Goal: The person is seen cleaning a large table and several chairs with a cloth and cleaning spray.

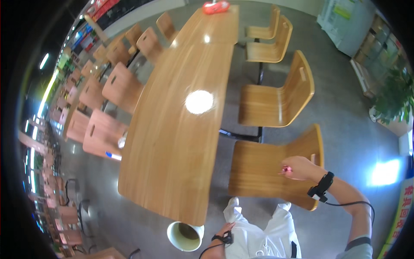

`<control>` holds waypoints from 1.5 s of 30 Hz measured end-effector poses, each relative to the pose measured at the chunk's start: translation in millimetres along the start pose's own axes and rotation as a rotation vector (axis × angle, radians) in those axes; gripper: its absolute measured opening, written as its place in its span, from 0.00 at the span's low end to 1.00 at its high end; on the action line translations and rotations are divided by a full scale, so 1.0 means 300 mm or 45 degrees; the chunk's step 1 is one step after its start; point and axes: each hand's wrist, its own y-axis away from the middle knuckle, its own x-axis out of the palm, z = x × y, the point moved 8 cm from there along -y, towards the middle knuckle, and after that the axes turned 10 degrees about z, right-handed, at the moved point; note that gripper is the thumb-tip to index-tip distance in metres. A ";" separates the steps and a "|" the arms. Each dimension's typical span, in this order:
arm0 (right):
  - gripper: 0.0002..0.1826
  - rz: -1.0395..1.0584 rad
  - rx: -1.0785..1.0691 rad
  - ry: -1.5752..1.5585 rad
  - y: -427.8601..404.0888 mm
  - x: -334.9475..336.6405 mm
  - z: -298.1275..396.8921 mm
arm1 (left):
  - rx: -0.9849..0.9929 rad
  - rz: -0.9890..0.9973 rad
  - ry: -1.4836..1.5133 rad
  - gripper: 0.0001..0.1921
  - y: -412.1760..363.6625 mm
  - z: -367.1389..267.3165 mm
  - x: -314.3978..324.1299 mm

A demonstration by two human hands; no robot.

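Note:
My right hand is curled into a fist over the seat of the nearest wooden chair. Between its fingers pokes a small pink thing, too small to name; the rest is hidden in the fist. My left hand hangs low beside my white trousers, and its fingers are mostly hidden. A long wood-grain table stretches away in front of me, to the left of that chair. Close to my left hand, a pale round bin stands on the floor at the table's near end.
More wooden chairs line the table's right side, others its left. A red package lies at the far end. A blue-and-white object shows by a left chair. Rightward stand a leafy plant and a white cabinet.

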 end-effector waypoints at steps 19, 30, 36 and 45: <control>0.18 -0.370 1.167 -1.139 1.280 0.669 -1.379 | -0.678 -0.119 0.675 0.22 0.199 0.286 0.409; 0.38 -0.100 0.491 -0.595 0.491 0.122 -1.412 | -0.251 -0.813 0.482 0.18 0.215 -0.191 0.059; 0.28 -0.389 0.755 -0.941 0.323 0.157 -1.923 | -0.052 -0.615 0.509 0.14 -0.073 -0.583 -0.009; 0.20 -0.110 0.854 0.264 0.142 -0.670 -2.010 | 0.453 -0.988 0.519 0.16 -0.558 -1.590 -0.073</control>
